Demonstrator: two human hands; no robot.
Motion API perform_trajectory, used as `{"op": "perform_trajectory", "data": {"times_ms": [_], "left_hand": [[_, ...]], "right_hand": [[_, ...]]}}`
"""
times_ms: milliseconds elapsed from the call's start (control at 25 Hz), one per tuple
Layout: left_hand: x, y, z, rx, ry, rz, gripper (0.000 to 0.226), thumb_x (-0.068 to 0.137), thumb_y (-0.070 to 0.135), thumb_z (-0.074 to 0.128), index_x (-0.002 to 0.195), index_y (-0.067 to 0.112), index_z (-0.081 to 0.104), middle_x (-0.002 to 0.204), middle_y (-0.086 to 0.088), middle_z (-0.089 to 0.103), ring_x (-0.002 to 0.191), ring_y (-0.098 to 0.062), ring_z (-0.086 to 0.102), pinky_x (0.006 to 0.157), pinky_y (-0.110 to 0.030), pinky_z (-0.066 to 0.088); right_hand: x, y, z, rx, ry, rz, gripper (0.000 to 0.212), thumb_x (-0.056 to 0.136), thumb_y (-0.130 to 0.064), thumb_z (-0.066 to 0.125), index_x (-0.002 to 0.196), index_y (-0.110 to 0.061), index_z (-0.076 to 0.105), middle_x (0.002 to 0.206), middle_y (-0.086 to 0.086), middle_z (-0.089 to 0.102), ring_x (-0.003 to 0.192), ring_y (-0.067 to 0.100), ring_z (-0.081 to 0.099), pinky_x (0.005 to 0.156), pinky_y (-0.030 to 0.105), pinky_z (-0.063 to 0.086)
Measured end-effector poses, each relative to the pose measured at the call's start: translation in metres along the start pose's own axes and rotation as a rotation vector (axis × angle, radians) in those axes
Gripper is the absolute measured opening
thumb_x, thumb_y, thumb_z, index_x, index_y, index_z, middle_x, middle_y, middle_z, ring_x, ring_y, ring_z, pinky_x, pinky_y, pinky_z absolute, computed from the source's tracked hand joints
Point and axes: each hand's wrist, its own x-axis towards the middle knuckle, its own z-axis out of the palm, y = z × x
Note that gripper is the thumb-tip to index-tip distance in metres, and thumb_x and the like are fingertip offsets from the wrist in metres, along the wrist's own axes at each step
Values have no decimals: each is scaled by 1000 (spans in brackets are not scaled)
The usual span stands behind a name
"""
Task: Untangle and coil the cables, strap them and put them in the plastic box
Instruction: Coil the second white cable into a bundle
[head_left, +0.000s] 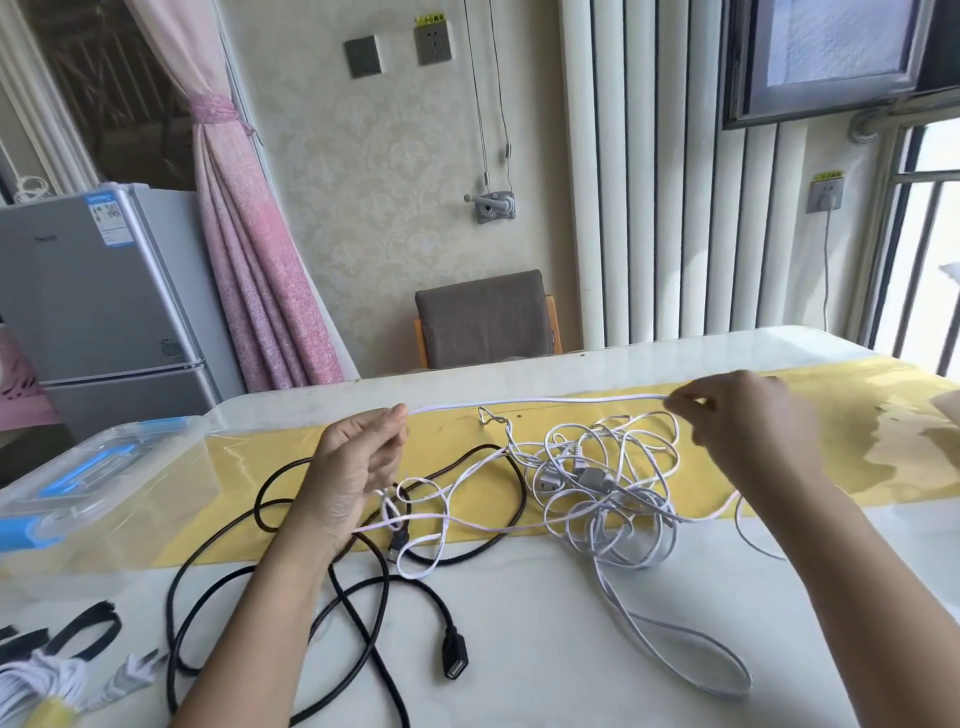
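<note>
A white cable (540, 401) is stretched taut above the table between my two hands. My left hand (353, 467) pinches one end of the stretch with thumb and fingertips, palm toward me. My right hand (748, 421) pinches the other end at the right. Below the stretch lies a tangled heap of white cable (608, 483) with small grey plugs in it. A black USB cable (363, 587) loops across the table's front left, its socket end (456, 662) lying free. The clear plastic box (88, 483) with blue clips stands at the left.
Black straps (83, 631) and a coiled white cable with a plug (47, 680) lie at the front left corner. A yellow cloth (831, 457) runs under the table's clear cover. A chair (485, 317) stands behind the table, a small fridge (98, 296) at the left.
</note>
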Motion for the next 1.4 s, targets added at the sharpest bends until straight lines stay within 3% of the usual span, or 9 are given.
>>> {"op": "perform_trajectory", "data": {"times_ms": [80, 200, 320, 440, 720, 880, 1080, 1280, 1400], "left_hand": [[1, -3, -2, 184, 30, 37, 28, 78, 42, 64, 65, 18, 70, 47, 10, 21, 39, -3, 17, 37, -13, 18], [-4, -7, 16, 463, -50, 89, 28, 88, 36, 51, 72, 23, 70, 48, 12, 25, 42, -5, 20, 40, -16, 19], [-15, -13, 42, 670, -177, 194, 28, 92, 32, 52, 69, 22, 65, 44, 12, 35, 42, -4, 26, 45, -18, 22], [-18, -12, 46, 719, -184, 212, 40, 86, 47, 53, 55, 22, 51, 45, 9, 29, 45, -7, 24, 46, -23, 21], [2, -11, -30, 975, 323, 116, 53, 77, 39, 74, 54, 5, 40, 53, -1, 28, 53, -16, 25, 51, -31, 22], [0, -1, -42, 312, 150, -90, 25, 66, 27, 71, 52, 17, 52, 49, 6, 23, 39, -7, 18, 41, -20, 16], [-9, 4, 13, 245, -261, -214, 17, 83, 24, 55, 74, 10, 55, 53, 8, 21, 43, -5, 14, 37, -15, 10], [-15, -9, 46, 432, -313, -137, 40, 97, 27, 43, 66, 4, 51, 46, 11, 22, 40, -4, 16, 38, -13, 17], [-9, -5, 33, 362, -201, -116, 44, 88, 37, 54, 54, 17, 36, 48, 9, 21, 42, -7, 16, 39, -15, 16]], "right_hand": [[3, 8, 4, -123, -12, 94, 20, 90, -25, 59, 103, -22, 73, 92, 12, 72, 87, 34, 62, 62, 32, 43], [-12, -17, 16, 117, -129, -153, 44, 89, -6, 52, 131, -19, 55, 132, 0, 57, 123, 22, 48, 95, 27, 36], [-44, -62, 19, 485, -401, -457, 29, 94, -20, 55, 123, -23, 57, 109, -19, 58, 106, -1, 51, 94, 16, 31], [-56, -72, 21, 506, -597, -537, 16, 95, -34, 52, 85, -27, 63, 68, 0, 60, 62, 8, 49, 63, 22, 37], [7, 5, -15, 450, 239, 151, 29, 97, -25, 48, 86, -9, 71, 57, 6, 50, 60, 24, 43, 57, 33, 28], [12, 28, -2, 210, 160, 304, 30, 95, -15, 42, 102, -7, 70, 93, 21, 62, 89, 36, 52, 72, 36, 32], [-22, -34, 23, 330, -57, -287, 37, 93, -10, 52, 131, -11, 55, 131, 6, 51, 125, 23, 42, 103, 22, 24], [-58, -72, 30, 526, -860, -455, 32, 92, -47, 51, 89, -20, 68, 67, -4, 60, 62, 11, 50, 60, 25, 39], [-35, -53, 23, 655, -659, -379, 36, 93, -41, 51, 65, -21, 64, 50, -10, 32, 47, 11, 28, 47, 26, 24]]}}
